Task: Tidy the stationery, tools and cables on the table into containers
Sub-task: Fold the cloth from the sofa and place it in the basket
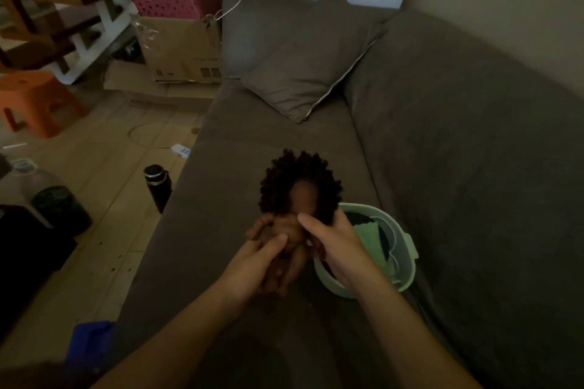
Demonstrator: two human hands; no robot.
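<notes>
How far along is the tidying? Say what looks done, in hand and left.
Done: a green cloth lies in the green tub on the sofa. In hand: the left hand and right hand both grip a curly-haired doll beside the tub. Left: the doll is not yet in the tub.

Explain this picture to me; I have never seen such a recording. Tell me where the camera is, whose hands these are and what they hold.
There is no machine here: a person wears one camera on the head, looking down at their own hands. The left hand and right hand both hold a doll with curly dark hair above a brown sofa. Beside it on the seat stands a green tub with green cloth inside. A cushion lies at the far end; a bottle stands on the floor.
</notes>
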